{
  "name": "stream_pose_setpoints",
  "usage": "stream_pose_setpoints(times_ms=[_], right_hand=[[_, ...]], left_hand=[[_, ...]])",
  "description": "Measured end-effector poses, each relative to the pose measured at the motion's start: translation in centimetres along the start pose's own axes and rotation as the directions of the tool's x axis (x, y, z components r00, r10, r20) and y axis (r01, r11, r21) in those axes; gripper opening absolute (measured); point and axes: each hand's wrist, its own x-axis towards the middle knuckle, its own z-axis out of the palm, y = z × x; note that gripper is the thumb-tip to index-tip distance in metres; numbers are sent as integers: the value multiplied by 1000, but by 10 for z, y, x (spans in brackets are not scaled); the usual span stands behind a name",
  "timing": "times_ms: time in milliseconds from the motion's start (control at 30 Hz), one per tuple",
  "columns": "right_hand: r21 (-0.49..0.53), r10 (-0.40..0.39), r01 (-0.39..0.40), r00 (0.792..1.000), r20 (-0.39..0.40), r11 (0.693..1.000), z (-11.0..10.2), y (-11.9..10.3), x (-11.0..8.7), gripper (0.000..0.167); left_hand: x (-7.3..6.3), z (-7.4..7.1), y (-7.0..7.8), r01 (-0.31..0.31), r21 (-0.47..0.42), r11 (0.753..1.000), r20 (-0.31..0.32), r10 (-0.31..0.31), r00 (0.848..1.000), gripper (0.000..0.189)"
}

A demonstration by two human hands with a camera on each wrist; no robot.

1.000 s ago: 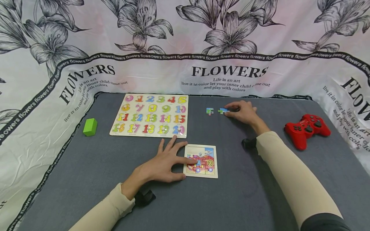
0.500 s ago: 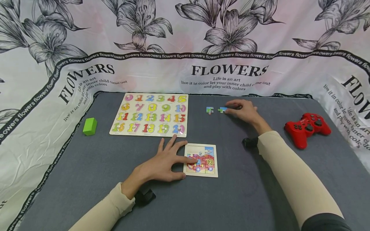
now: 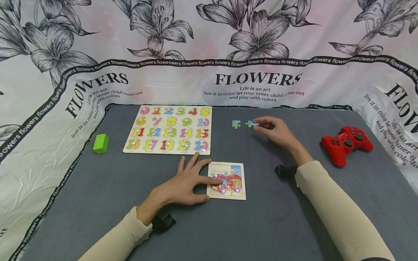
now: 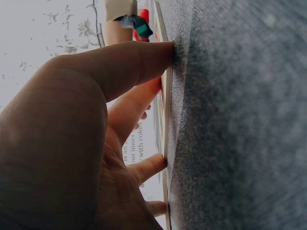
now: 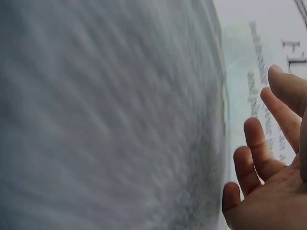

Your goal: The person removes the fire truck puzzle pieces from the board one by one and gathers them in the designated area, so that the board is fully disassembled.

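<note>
Jigsaw piece (image 3: 250, 124) lies on the table (image 3: 261, 224) just left of your nearer right hand (image 3: 275, 131), long axis roughly sideways; fingers parted at its edge, can't tell if gripping. Left hand (image 3: 183, 185), fingers spread, touches puzzle board (image 3: 218, 168).

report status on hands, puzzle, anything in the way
Left hand spread at left edge of pale wooden square puzzle. Right hand at small blue-green jigsaw piece, grip unclear; similar piece beside. Red game controller off right, seemingly clear of both.
</note>
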Motion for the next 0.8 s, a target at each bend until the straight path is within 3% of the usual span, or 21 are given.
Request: stream_pose_setpoints(times_ms=[167, 400, 633, 800], right_hand=[[31, -119, 116, 986, 115, 993, 11, -15, -17, 32], [95, -215, 196, 937, 274, 976, 31, -36, -39, 27], [111, -296, 275, 891, 344, 955, 44, -45, -54, 29], [67, -308, 307, 871, 383, 949, 48, -48, -61, 29]], left_hand=[[1, -1, 0, 1, 14, 1000, -2, -1, 1000, 54], [1, -1, 0, 6, 26, 1000, 3, -6, 1000, 54], [2, 0, 0, 0, 23, 1000, 4, 0, 1000, 54], [1, 0, -1, -1, 29, 1000, 6, 1, 1000, 55]])
